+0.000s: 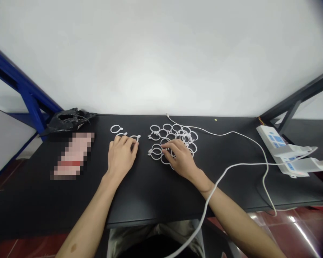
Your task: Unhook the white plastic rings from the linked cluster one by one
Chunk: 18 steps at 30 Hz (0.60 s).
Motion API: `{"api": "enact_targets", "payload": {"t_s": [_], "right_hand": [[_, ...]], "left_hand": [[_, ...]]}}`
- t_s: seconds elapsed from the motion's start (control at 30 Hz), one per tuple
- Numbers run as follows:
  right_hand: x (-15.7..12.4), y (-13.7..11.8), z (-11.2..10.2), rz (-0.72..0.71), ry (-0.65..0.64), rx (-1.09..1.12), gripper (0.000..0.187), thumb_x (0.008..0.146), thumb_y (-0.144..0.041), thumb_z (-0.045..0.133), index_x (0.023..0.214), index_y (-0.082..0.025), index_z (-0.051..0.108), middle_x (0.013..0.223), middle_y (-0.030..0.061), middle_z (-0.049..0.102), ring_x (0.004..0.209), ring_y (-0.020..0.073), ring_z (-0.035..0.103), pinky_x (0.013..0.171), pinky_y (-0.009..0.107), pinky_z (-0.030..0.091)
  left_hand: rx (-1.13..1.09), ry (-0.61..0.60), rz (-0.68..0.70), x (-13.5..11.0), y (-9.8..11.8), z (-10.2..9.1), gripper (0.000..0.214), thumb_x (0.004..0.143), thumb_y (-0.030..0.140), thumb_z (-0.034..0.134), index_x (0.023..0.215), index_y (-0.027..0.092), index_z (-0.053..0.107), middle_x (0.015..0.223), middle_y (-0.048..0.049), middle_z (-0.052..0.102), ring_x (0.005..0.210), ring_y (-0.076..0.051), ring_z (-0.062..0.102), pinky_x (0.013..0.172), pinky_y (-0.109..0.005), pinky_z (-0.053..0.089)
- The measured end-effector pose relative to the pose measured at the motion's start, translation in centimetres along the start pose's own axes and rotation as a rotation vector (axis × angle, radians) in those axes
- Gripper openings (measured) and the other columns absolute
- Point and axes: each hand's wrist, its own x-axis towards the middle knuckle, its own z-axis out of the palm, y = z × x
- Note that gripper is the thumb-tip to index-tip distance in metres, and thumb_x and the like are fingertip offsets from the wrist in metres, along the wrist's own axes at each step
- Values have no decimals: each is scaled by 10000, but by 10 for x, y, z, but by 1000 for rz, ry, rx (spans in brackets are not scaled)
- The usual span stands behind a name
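Several white curtain rings (154,128), each with a small eyelet, lie in a loose pile on the black table (140,200). My right hand (181,157) is over the pile's near side, thumb and forefinger closed at the edge of a ring (156,146). To the left, apart from the pile, one ring (115,129) lies by itself. Just nearer, my left hand (121,154) rests low over two more rings, with thumb and forefinger closed on the right-hand ring (136,137). Its fingers partly cover the other ring (121,134).
A white cable (223,172) passes over my right forearm. A power strip (269,138) with plugged-in adapters stands at the right. A black plastic bag (70,120) lies back left, near a pixelated pinkish item (75,152). A white wall closes the table's back.
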Motion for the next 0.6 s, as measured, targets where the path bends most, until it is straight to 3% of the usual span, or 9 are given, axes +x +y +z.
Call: {"api": "enact_targets", "payload": {"t_s": [0.1,0.27,0.43,0.6], "right_hand": [[0,-1,1,-33,-65,-23,140,976,-253,536,1032,-196,651,950,86,686,865,216,566,805,387,509],[-2,-3,1,-61,-127,-132,188,942,-320,591,1042,-183,670,1015,109,677,953,252,555,864,435,498],[-6,-4,3,-66,-169,-224,250,886,-376,659,1056,-194,685,1064,116,654,1036,294,529,929,485,469],[-6,-2,6,-80,-216,-218,138,897,-302,656,984,-206,702,1050,103,645,1047,273,522,944,461,466]], "left_hand": [[71,-78,-55,-2,-4,-1,240,940,288,481,877,198,694,902,-99,686,915,-318,551,741,-427,424],[106,-95,-130,-1,-9,0,247,929,263,476,965,182,706,944,-121,676,924,-326,545,773,-427,455],[87,-67,-171,1,-16,2,288,934,247,458,1082,159,688,1025,-140,654,974,-329,545,808,-419,470],[57,18,-138,2,-16,3,280,930,236,471,1110,161,673,1063,-136,633,1004,-329,539,846,-439,468]]}}
